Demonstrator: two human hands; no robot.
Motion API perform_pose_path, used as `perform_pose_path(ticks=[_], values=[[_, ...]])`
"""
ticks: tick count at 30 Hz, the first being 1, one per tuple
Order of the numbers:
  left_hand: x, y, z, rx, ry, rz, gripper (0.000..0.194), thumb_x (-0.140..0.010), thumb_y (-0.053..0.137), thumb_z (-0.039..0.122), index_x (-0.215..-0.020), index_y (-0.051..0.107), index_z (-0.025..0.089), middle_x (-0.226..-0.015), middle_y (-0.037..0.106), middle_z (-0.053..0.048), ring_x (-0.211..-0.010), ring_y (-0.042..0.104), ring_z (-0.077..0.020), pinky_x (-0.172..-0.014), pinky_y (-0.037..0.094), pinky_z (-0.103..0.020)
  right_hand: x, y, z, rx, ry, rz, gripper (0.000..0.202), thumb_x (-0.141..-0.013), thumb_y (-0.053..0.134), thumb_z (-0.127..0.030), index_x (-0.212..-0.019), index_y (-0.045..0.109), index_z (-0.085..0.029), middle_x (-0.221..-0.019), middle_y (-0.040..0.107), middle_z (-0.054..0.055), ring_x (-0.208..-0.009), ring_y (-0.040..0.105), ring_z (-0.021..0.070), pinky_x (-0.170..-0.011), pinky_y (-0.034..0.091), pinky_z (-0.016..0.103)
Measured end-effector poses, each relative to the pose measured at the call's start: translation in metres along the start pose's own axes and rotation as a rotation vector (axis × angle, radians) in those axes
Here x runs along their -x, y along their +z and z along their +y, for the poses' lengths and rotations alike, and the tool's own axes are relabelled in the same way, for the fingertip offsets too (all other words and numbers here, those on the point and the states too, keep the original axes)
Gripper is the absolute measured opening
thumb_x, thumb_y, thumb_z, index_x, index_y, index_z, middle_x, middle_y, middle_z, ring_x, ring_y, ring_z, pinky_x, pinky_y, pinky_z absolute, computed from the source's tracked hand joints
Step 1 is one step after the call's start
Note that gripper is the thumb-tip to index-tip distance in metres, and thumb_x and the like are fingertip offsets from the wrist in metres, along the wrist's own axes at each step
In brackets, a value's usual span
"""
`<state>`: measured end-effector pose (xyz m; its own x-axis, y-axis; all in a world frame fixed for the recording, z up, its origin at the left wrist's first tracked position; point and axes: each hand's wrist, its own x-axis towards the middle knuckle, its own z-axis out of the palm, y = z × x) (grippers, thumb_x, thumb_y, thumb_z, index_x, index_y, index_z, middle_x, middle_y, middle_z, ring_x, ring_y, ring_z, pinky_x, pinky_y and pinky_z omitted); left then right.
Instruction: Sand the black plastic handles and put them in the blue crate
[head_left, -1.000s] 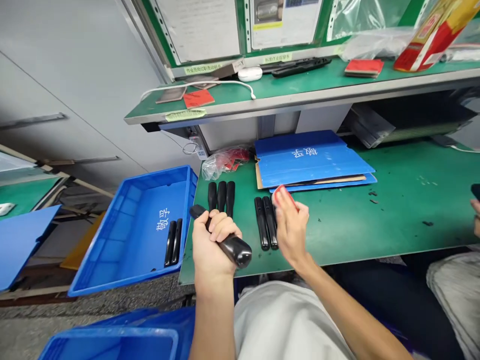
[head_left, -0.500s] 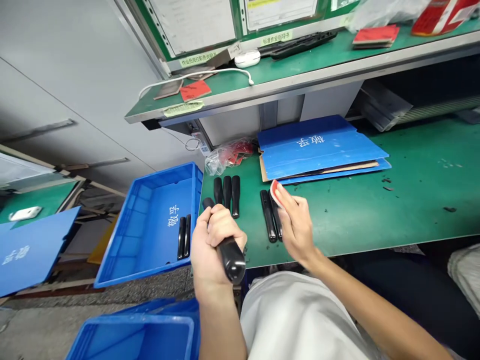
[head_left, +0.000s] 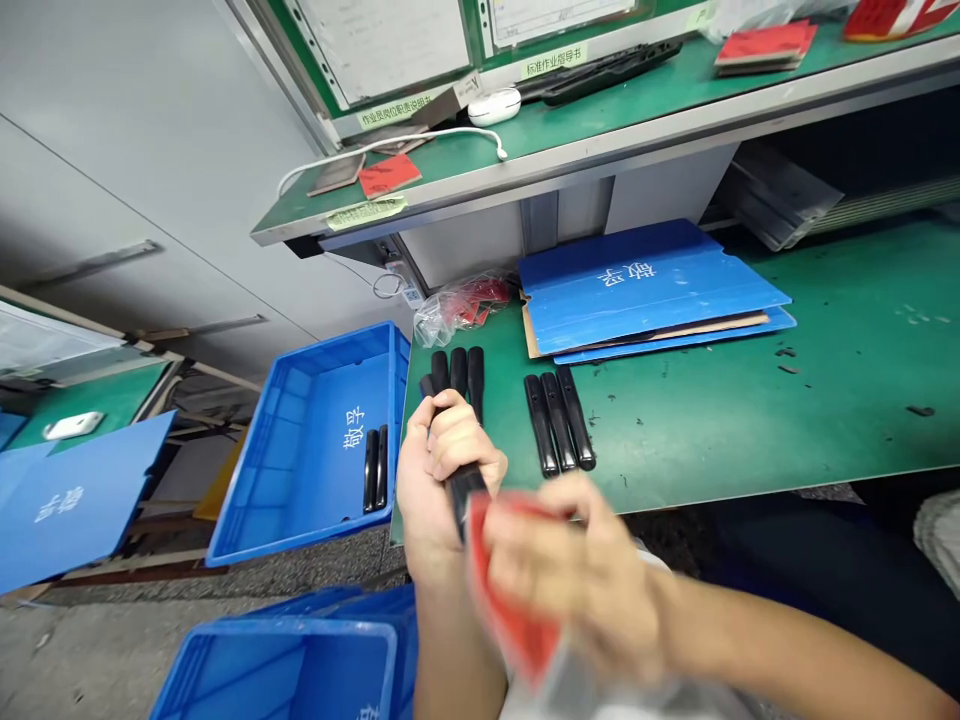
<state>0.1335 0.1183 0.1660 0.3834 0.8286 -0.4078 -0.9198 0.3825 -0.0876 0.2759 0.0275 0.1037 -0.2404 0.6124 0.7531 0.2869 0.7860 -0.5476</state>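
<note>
Head: red pad (head_left: pixel 517 600) now at handle (head_left: pixel 463 490)

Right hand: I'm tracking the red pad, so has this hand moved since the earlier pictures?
Yes: the right hand has moved away from the blue sheets, toward the left hand.

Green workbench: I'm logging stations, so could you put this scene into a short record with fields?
Left held: glossy black handle, gripped in left hand
Right held: flat red pad, in right hand, by the handle's near end; blurred, contact unclear
On green workbench: three black handles behind the left hand; three glossy black tubes side by side; blue sheets with white lettering
Blue plastic tray: two black tubes
</note>
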Motion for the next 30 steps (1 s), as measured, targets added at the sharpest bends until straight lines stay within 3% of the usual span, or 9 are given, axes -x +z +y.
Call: perform_pose_path(ticks=[3, 6, 9, 11, 13, 15, 17, 23, 30], values=[[-0.003, -0.001, 0.003, 0.032, 0.015, -0.022, 0.035, -0.107, 0.027, 0.028, -0.079, 0.047, 0.019, -0.049, 0.028, 0.012, -0.032, 0.032, -0.0013, -0.034, 0.029, -0.006, 0.000, 0.003, -0.006, 0.040, -0.086, -0.119, 0.040, -0.104, 0.040, -0.037, -0.142, 0.049, -0.049, -0.126, 0.073, -0.009, -0.109, 0.071, 0.0141, -0.084, 0.059, 0.035], [-0.010, -0.003, 0.007, -0.009, 0.001, -0.037, 0.036, -0.107, 0.030, 0.027, -0.081, 0.052, 0.017, -0.049, 0.028, 0.012, -0.031, 0.033, -0.0002, -0.032, 0.026, -0.005, -0.002, 0.005, -0.003, 0.025, -0.149, -0.171, 0.036, -0.103, 0.043, -0.025, -0.134, 0.061, -0.035, -0.112, 0.079, -0.003, -0.099, 0.073, 0.0143, -0.082, 0.060, 0.032], [-0.014, -0.012, 0.007, -0.217, 0.053, -0.092, 0.035, -0.107, 0.035, 0.035, -0.091, 0.060, 0.014, -0.052, 0.038, 0.010, -0.033, 0.039, -0.0004, -0.033, 0.029, -0.006, 0.001, -0.003, 0.003, -0.175, -0.126, -0.131, 0.034, -0.104, 0.045, -0.025, -0.132, 0.061, -0.035, -0.091, 0.081, -0.007, -0.078, 0.072, 0.0094, -0.067, 0.058, 0.021], [-0.010, -0.024, 0.002, -0.509, 0.109, -0.097, 0.030, -0.102, 0.050, 0.042, -0.101, 0.062, 0.014, -0.057, 0.047, 0.008, -0.040, 0.048, -0.0033, -0.039, 0.038, -0.011, 0.005, -0.016, 0.010, -0.195, 0.070, 0.045, 0.040, -0.106, 0.039, -0.025, -0.143, 0.052, -0.034, -0.110, 0.078, -0.003, -0.097, 0.072, 0.0106, -0.082, 0.058, 0.024], [0.000, -0.039, -0.007, -0.874, 0.184, -0.055, 0.038, -0.094, 0.065, 0.043, -0.119, 0.059, 0.016, -0.060, 0.053, 0.007, -0.044, 0.053, -0.0071, -0.043, 0.044, -0.016, 0.010, -0.030, 0.020, -0.136, 0.285, 0.252, 0.045, -0.107, 0.032, -0.024, -0.149, 0.046, -0.029, -0.141, 0.064, 0.005, -0.130, 0.059, 0.0181, -0.103, 0.051, 0.036], [0.014, -0.054, -0.019, -1.176, 0.288, -0.026, 0.062, -0.090, 0.070, 0.045, -0.139, 0.044, 0.018, -0.057, 0.057, 0.007, -0.042, 0.053, -0.0097, -0.043, 0.044, -0.018, 0.015, -0.040, 0.027, -0.162, 0.434, 0.328, 0.045, -0.107, 0.030, -0.027, -0.148, 0.048, -0.026, -0.155, 0.050, 0.007, -0.142, 0.046, 0.0241, -0.112, 0.044, 0.042], [0.027, -0.064, -0.030, -1.359, 0.354, 0.001, 0.071, -0.092, 0.066, 0.050, -0.146, 0.032, 0.019, -0.051, 0.057, 0.007, -0.039, 0.051, -0.0104, -0.043, 0.042, -0.018, 0.019, -0.043, 0.029, -0.255, 0.513, 0.308, 0.044, -0.106, 0.033, -0.035, -0.145, 0.053, -0.030, -0.156, 0.048, 0.005, -0.140, 0.048, 0.0258, -0.113, 0.044, 0.042], [0.044, -0.064, -0.049, -1.425, 0.347, 0.120, 0.070, -0.088, 0.066, 0.057, -0.140, 0.040, 0.017, -0.042, 0.046, 0.010, -0.035, 0.034, -0.0064, -0.039, 0.031, -0.015, 0.025, -0.038, 0.026, -0.349, 0.575, 0.279, 0.047, -0.107, 0.030, -0.042, -0.149, 0.047, -0.033, -0.157, 0.046, 0.005, -0.136, 0.051, 0.0246, -0.115, 0.042, 0.042], [0.046, -0.066, -0.056, -1.428, 0.303, 0.118, 0.074, -0.085, 0.069, 0.059, -0.139, 0.041, 0.017, -0.041, 0.046, 0.010, -0.035, 0.033, -0.0054, -0.039, 0.028, -0.014, 0.016, -0.053, 0.034, -0.148, 0.357, 0.228, 0.047, -0.107, 0.032, -0.038, -0.151, 0.044, -0.028, -0.159, 0.042, 0.006, -0.144, 0.041, 0.0283, -0.119, 0.033, 0.046]])
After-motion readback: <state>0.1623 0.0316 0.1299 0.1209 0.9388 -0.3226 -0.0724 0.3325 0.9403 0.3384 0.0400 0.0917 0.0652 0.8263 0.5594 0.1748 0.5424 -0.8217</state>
